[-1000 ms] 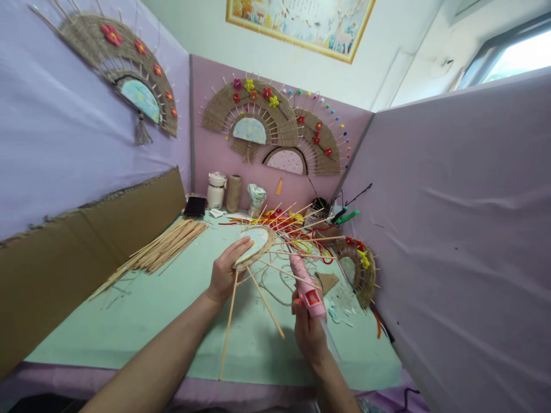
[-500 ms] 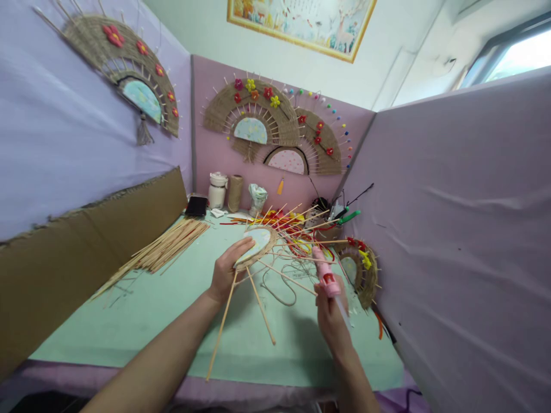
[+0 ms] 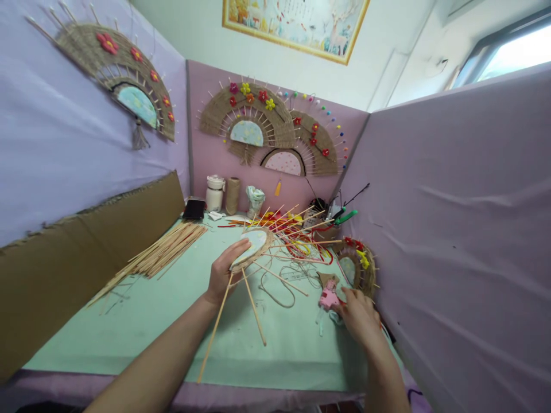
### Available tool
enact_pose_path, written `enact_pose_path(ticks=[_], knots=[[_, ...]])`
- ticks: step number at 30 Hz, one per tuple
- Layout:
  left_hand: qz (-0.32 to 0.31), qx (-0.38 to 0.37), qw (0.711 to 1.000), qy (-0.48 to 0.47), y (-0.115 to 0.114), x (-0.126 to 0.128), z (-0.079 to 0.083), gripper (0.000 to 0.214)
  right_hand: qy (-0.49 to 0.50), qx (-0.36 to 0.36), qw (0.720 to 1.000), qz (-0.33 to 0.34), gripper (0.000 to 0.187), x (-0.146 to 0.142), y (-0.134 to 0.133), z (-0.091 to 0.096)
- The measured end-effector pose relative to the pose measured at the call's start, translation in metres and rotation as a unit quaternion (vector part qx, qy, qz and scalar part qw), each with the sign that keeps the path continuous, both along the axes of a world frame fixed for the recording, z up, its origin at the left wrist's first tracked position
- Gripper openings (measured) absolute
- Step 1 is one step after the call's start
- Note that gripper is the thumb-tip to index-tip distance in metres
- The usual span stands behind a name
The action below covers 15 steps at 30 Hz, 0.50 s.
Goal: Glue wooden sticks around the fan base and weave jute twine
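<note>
My left hand (image 3: 224,271) grips the half-round base of an unfinished fan (image 3: 253,245), thumb on its pale patterned face. Thin wooden sticks (image 3: 253,307) spread out from the twine-wrapped rim, some towards me and some to the far right. A pink glue gun (image 3: 329,295) lies on the table to the right of the fan. Close beside its handle is my right hand (image 3: 360,315), fingers stretched out; whether a fingertip still touches the gun is hard to see. A loose loop of cord (image 3: 278,301) lies below the sticks.
Bundled sticks (image 3: 172,249) lie at left by a cardboard panel (image 3: 99,229). Behind stand a white jar (image 3: 214,194) and a twine roll (image 3: 232,195). Coloured strips (image 3: 297,244) lie at the back. A small finished fan (image 3: 365,267) leans on the right wall.
My right hand has set the glue gun down on the table and let go, moving right and lower. My left hand still holds the fan in much the same place.
</note>
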<state>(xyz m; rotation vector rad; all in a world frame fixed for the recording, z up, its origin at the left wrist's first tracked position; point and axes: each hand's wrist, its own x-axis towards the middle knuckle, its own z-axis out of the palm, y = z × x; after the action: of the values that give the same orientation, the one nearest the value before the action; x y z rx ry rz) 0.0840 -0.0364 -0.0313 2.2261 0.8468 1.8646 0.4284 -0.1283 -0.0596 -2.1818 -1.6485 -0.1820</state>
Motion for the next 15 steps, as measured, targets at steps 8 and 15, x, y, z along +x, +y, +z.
enact_pose_path(ticks=[8,15], knots=[[-0.005,0.009,1.000,-0.003,-0.002,-0.001,0.004,0.038,0.387,0.103,0.861,0.313,0.027,-0.080,0.039,0.093],[-0.016,-0.005,1.000,0.018,0.001,-0.002,0.005,0.038,0.685,0.054,0.650,0.326,0.027,-0.140,0.079,0.055]])
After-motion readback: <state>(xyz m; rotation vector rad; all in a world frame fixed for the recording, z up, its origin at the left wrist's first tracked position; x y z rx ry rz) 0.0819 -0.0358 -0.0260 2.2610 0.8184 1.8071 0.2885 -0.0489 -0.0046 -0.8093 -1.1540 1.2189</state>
